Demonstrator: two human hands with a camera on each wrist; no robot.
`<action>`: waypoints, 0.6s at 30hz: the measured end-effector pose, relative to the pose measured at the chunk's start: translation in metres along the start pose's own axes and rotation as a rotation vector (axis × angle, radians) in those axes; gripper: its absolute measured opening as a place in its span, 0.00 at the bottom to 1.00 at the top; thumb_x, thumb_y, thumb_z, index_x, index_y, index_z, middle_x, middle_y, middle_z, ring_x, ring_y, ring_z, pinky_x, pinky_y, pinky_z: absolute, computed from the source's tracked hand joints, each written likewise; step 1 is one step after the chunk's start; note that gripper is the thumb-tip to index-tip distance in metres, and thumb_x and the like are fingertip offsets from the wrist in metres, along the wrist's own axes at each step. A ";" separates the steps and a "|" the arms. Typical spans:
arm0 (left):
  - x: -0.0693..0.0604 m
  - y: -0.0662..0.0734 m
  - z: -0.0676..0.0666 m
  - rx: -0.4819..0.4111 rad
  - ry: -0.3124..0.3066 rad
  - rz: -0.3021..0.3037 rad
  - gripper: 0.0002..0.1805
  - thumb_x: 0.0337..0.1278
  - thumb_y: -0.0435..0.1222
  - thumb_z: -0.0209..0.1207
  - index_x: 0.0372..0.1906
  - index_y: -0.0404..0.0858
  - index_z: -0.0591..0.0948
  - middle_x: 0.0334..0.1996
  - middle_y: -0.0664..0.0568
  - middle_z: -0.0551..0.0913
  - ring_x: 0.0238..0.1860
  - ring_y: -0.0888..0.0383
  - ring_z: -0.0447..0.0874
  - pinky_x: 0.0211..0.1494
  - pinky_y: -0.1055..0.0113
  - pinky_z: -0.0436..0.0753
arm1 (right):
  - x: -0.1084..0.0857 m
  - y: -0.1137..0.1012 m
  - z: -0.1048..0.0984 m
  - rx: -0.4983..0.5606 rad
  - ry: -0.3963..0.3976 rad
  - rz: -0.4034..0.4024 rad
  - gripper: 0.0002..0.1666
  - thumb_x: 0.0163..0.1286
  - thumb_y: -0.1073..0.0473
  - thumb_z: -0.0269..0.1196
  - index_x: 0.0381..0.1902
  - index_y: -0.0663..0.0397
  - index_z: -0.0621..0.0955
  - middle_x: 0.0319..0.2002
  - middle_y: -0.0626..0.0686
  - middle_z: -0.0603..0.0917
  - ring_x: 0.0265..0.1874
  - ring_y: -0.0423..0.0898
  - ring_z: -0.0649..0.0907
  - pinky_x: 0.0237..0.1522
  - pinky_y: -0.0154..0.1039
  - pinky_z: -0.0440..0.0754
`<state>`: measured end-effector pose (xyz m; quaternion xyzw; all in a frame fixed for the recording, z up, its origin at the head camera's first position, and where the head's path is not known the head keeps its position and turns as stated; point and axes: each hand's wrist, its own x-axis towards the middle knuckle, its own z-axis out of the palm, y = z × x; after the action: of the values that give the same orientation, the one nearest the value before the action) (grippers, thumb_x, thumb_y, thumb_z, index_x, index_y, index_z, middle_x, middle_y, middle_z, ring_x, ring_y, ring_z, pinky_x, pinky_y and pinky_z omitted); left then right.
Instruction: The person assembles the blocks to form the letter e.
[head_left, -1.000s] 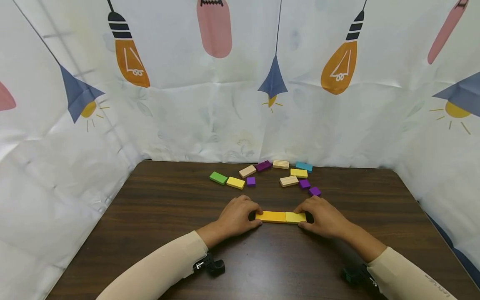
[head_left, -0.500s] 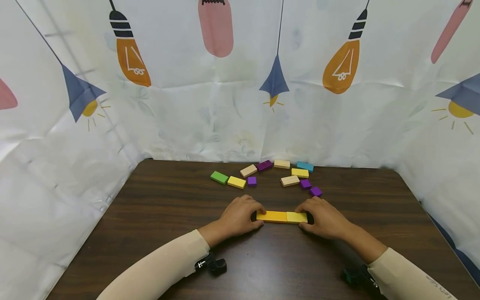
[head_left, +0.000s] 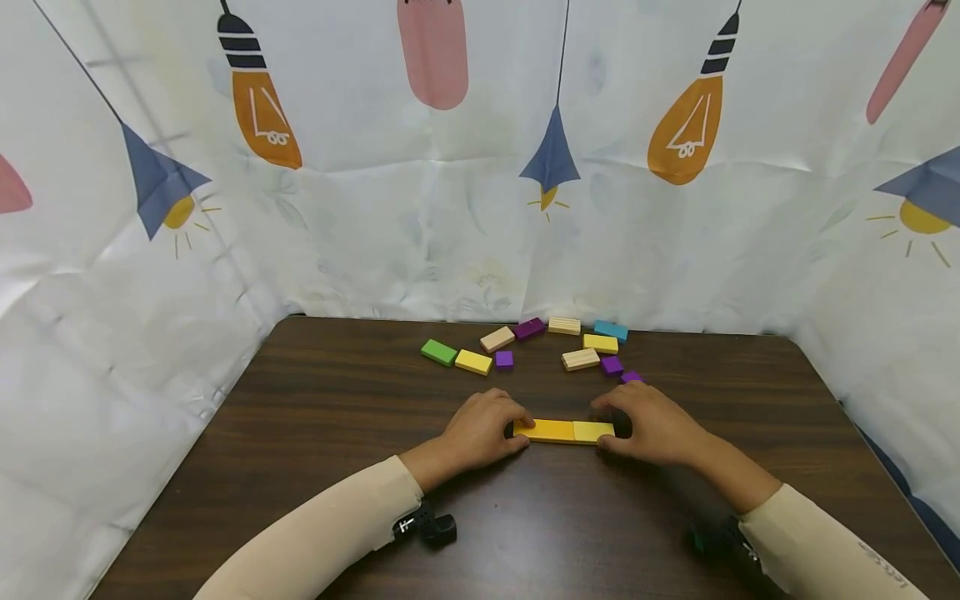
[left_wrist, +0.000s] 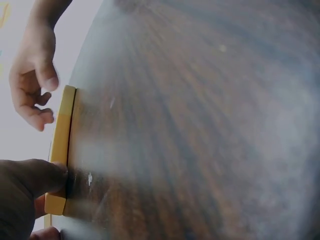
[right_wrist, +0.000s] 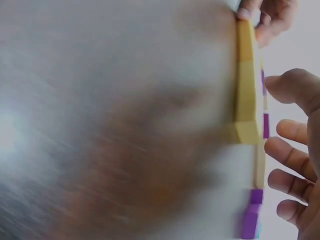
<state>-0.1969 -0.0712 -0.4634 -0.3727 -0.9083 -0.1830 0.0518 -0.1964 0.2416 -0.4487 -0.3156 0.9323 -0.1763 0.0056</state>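
Two blocks lie end to end in a row on the dark wooden table, an orange-yellow block (head_left: 553, 430) on the left and a paler yellow block (head_left: 588, 431) on the right. My left hand (head_left: 480, 432) pinches the left end of the orange-yellow block between thumb and fingers; in the left wrist view the thumb (left_wrist: 47, 172) presses its near side. Beside the right end of the yellow block hovers my right hand (head_left: 657, 425), fingers spread. The right wrist view shows a gap between its thumb (right_wrist: 295, 90) and the yellow block.
Behind the hands lie several loose blocks: a green block (head_left: 438, 352), a yellow block (head_left: 473, 362), a blue block (head_left: 611, 331), a natural wood block (head_left: 581, 359) and small purple blocks (head_left: 504, 360). A patterned cloth (head_left: 420, 242) hangs behind the table (head_left: 337, 400).
My right hand has let go of the yellow block and lifted slightly away from it. The left hand keeps its grip, and the two-block row stays in place.
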 end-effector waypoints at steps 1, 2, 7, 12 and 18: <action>0.000 0.000 0.000 -0.003 -0.001 -0.004 0.11 0.56 0.44 0.74 0.44 0.49 0.91 0.42 0.62 0.89 0.50 0.53 0.82 0.53 0.53 0.80 | 0.002 0.000 -0.004 0.006 0.012 -0.001 0.28 0.62 0.46 0.75 0.57 0.51 0.84 0.52 0.46 0.85 0.55 0.50 0.79 0.61 0.58 0.74; 0.000 0.000 -0.001 -0.002 -0.002 -0.008 0.11 0.56 0.44 0.74 0.44 0.49 0.91 0.42 0.62 0.89 0.50 0.54 0.82 0.53 0.53 0.80 | 0.003 0.001 -0.007 0.009 0.025 -0.001 0.29 0.62 0.47 0.75 0.57 0.52 0.84 0.52 0.48 0.85 0.55 0.51 0.79 0.60 0.58 0.75; 0.000 0.001 -0.001 0.000 0.005 -0.020 0.10 0.56 0.44 0.75 0.43 0.49 0.91 0.42 0.62 0.89 0.50 0.54 0.82 0.53 0.53 0.80 | 0.017 0.010 -0.021 0.006 0.081 0.010 0.28 0.63 0.49 0.75 0.57 0.56 0.84 0.53 0.52 0.86 0.55 0.54 0.78 0.60 0.59 0.75; -0.001 0.001 -0.001 0.001 0.009 -0.022 0.11 0.56 0.43 0.75 0.43 0.49 0.91 0.42 0.62 0.89 0.51 0.53 0.82 0.54 0.54 0.81 | 0.035 0.020 -0.027 -0.015 0.080 0.038 0.28 0.64 0.50 0.74 0.58 0.57 0.84 0.52 0.54 0.85 0.56 0.55 0.78 0.60 0.59 0.74; 0.000 0.001 0.000 0.005 0.004 -0.023 0.10 0.57 0.44 0.74 0.44 0.50 0.91 0.42 0.62 0.89 0.52 0.53 0.82 0.55 0.54 0.80 | 0.055 0.028 -0.029 -0.034 0.063 0.057 0.28 0.65 0.51 0.73 0.59 0.59 0.83 0.55 0.56 0.84 0.56 0.58 0.78 0.61 0.60 0.74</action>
<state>-0.1962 -0.0701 -0.4633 -0.3615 -0.9129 -0.1822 0.0521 -0.2606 0.2394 -0.4248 -0.2831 0.9436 -0.1700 -0.0242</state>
